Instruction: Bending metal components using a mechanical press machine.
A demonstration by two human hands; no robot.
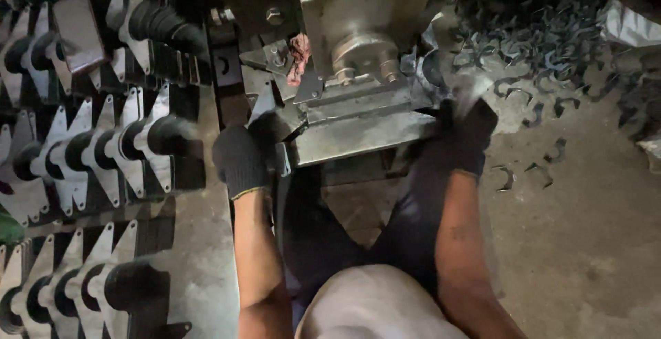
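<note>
At the front of the press (pixel 365 57), the person is working with both gloved hands at the steel bed. The left hand (pixel 241 160) is clenching around a flat pointed blank (pixel 265 108), holding it at the bed's left corner, so the step in hand looks like feeding a blank into the die. The right hand (pixel 463 129) is blurring at the bed's right end; I cannot tell whether it is gripping anything or lying released. The next move, as I judge it, is calling for the blank to sit square under the ram (pixel 361 53) and for both hands to be drawing back. Room is being squeezed on the left: racks of stacked blanks (pixel 103 146) are standing just beside the left wrist, their pointed tips facing outward. On the right, a heap of small curved offcuts (pixel 544 43) is spilling across the floor (pixel 592 242), leaving open ground nearer the person. The bed's front lip (pixel 358 139) is presenting a hard edge between the hands.
</note>
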